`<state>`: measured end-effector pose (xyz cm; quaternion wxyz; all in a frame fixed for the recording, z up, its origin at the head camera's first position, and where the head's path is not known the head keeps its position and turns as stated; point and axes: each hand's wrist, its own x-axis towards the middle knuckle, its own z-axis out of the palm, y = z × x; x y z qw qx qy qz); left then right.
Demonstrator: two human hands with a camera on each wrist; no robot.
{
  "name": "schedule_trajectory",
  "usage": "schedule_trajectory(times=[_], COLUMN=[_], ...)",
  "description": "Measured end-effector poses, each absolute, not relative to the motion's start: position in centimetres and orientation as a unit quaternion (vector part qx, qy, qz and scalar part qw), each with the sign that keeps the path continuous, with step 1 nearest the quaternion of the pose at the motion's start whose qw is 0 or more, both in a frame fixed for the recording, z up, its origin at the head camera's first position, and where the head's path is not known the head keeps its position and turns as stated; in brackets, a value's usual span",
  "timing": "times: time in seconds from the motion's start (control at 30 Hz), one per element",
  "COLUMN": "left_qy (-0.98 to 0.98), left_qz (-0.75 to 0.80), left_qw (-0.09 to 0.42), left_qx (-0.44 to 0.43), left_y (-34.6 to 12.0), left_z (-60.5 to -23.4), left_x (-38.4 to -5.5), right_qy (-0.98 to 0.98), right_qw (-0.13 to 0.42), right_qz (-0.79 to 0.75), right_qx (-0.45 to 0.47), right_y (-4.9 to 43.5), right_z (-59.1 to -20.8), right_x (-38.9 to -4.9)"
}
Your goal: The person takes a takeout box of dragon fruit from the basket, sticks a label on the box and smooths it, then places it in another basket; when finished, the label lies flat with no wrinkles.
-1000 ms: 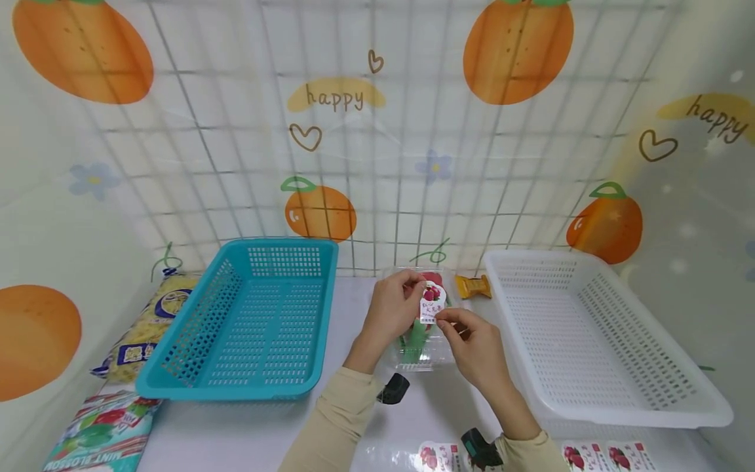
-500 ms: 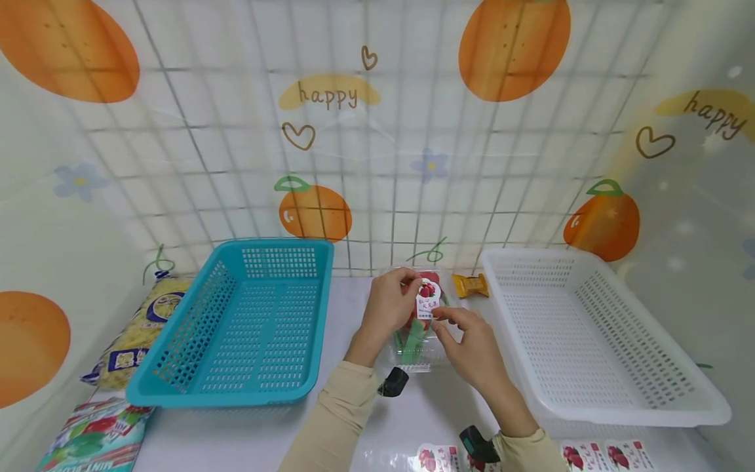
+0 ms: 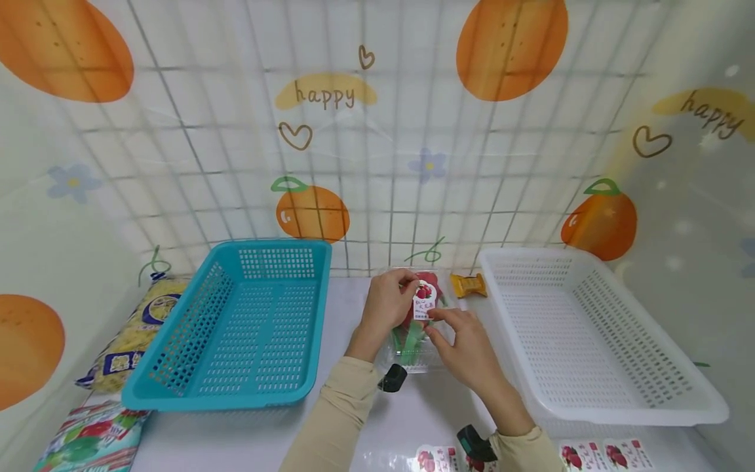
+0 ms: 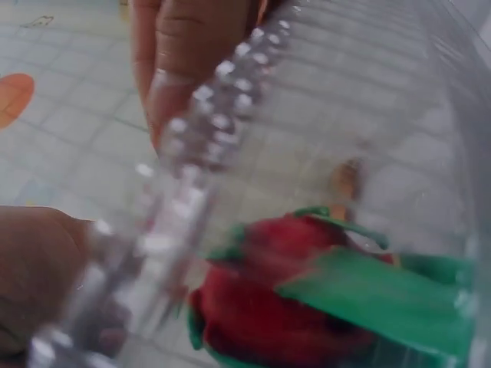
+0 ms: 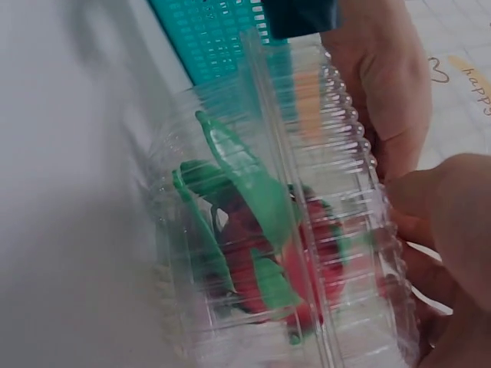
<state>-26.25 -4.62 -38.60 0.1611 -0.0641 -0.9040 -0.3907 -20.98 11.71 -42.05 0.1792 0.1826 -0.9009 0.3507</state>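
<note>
A white label [image 3: 422, 303] printed with red fruit lies over the lid of a clear plastic box [image 3: 407, 364]. My left hand [image 3: 386, 303] pinches the label's upper left edge between thumb and fingers. At the lower right corner my right hand [image 3: 472, 347] holds it, index fingertip on the label's edge and thumb just below. Through the box wall in the left wrist view shows a red dragon fruit [image 4: 268, 307] with green leaves. Both hands lie along the box's ridged edge in the right wrist view, where the label is hidden.
A teal basket [image 3: 227, 397] stands to the left, a white basket [image 3: 625, 414] to the right. An orange-wrapped sweet [image 3: 468, 285] lies behind the box. Bagged snacks [image 3: 138, 331] sit at far left. More labels [image 3: 580, 455] lie along the front edge.
The label has shifted slightly left and settled over the middle of the box, both hands moving with it. My right thumb and index finger have spread a little. The view has turned slightly right.
</note>
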Motion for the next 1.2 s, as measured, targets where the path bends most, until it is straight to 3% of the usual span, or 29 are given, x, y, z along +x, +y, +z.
schedule_trajectory(times=[1.2], left_qy=[-0.909], left_qz=[-0.363], left_qw=[0.193], left_qx=[-0.064], left_y=[-4.2], left_z=[-40.5], left_x=[-27.5], right_qy=[-0.92], right_qw=[0.144], right_qz=[0.329], right_qx=[0.159], right_y=[11.4], right_z=[-41.9], right_x=[-20.8])
